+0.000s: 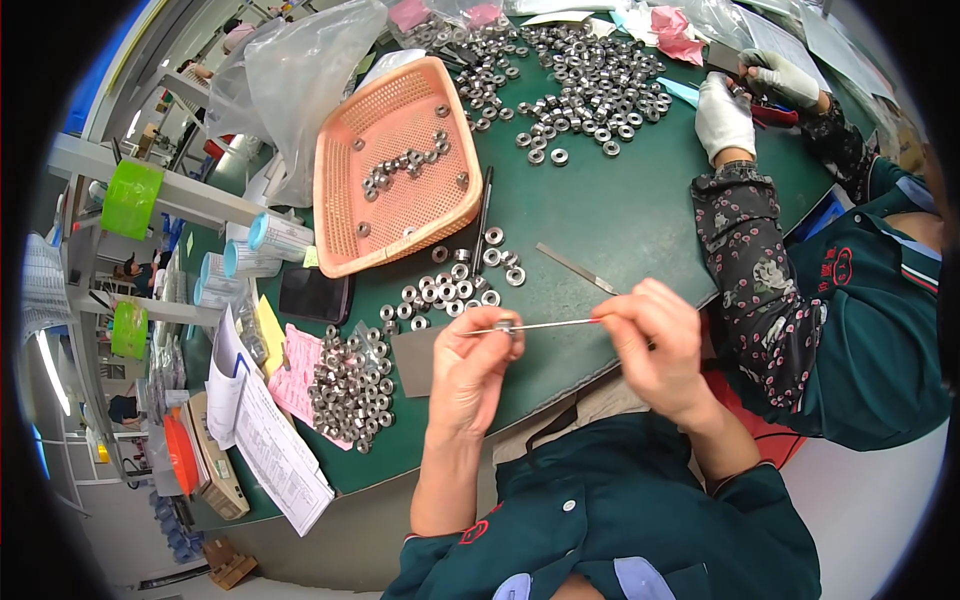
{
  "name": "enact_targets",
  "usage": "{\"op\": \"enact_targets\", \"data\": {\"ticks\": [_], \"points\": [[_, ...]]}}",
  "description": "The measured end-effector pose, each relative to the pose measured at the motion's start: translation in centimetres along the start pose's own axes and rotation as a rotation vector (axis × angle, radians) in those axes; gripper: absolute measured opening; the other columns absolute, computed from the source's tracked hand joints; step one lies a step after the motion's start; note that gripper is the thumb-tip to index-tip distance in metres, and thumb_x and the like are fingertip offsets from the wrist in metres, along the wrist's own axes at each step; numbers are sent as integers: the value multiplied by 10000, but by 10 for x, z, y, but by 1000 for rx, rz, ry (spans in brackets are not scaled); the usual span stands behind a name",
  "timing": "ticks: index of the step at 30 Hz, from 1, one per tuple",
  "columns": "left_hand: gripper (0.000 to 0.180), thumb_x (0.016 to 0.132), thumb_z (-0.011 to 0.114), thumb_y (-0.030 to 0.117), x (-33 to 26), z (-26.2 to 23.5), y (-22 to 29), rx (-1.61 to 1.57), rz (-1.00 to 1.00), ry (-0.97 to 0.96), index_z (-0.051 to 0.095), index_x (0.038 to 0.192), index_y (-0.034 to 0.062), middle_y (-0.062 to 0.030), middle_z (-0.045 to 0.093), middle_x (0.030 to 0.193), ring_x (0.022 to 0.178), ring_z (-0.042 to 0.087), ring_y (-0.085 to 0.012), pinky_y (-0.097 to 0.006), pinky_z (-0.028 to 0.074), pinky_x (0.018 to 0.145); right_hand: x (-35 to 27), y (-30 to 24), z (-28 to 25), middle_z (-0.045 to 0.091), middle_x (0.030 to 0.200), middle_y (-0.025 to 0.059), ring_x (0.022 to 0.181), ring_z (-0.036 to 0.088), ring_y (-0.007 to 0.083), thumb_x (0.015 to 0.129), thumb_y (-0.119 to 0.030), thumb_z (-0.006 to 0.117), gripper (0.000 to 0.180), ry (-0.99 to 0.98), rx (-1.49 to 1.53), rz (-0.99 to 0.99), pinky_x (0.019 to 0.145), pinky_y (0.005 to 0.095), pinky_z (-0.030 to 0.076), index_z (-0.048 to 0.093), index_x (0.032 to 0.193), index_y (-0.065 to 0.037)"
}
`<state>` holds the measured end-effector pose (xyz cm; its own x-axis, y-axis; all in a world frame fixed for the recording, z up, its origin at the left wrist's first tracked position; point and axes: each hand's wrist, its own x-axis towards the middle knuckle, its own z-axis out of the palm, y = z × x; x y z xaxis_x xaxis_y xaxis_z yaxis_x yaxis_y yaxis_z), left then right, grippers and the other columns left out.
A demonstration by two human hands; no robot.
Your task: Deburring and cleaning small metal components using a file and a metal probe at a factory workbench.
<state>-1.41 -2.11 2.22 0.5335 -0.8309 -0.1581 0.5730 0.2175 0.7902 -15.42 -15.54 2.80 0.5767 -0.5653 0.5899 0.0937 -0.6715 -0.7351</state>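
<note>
Bright, even overhead light, soft short shadows on the green table (620, 215), glints on the metal rings (590, 85), strong fisheye bending (black vignette at corners), slight blur toward the rim

left hand (470, 365) pinching metal ring (505, 325) | right hand (655, 335) holds thin rod (545, 325) into ring | loose rings (455, 285) on green table (620, 210) | pink basket (395, 165) behind

Both your bare forearms come up from the lower edge, elbows bent, dark-green sleeves pushed back. Your left hand (470, 365) is raised, palm twd you, thumb & fingertips pinched shut at the top. Your right hand (655, 335) sits level w/ it, just beside, fingers curled, thumb & forefinger pinched, pointing left.
</note>
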Motion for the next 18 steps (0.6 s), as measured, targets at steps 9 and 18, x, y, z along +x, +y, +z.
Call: {"op": "enact_targets", "data": {"ticks": [9, 18], "points": [[226, 809, 611, 54, -9, -27, 22, -130, 235, 132, 556, 1022, 3, -101, 572, 943, 807, 550, -149, -251, 465, 759, -3, -10, -19, 495, 589, 47, 487, 412, 123, 764, 73, 546, 71, 270, -33, 94, 437, 243, 293, 586, 775, 16], [293, 816, 583, 12, -7, -26, 6, -165, 165, 62, 528, 1103, -13, -162, 571, 1064, 939, 587, -203, -269, 492, 841, -10, -13, 3, 496, 569, 58, 457, 417, 189, 686, 54, 631, 101, 52, -10, -86, 441, 287, 325, 576, 758, 10]]}}
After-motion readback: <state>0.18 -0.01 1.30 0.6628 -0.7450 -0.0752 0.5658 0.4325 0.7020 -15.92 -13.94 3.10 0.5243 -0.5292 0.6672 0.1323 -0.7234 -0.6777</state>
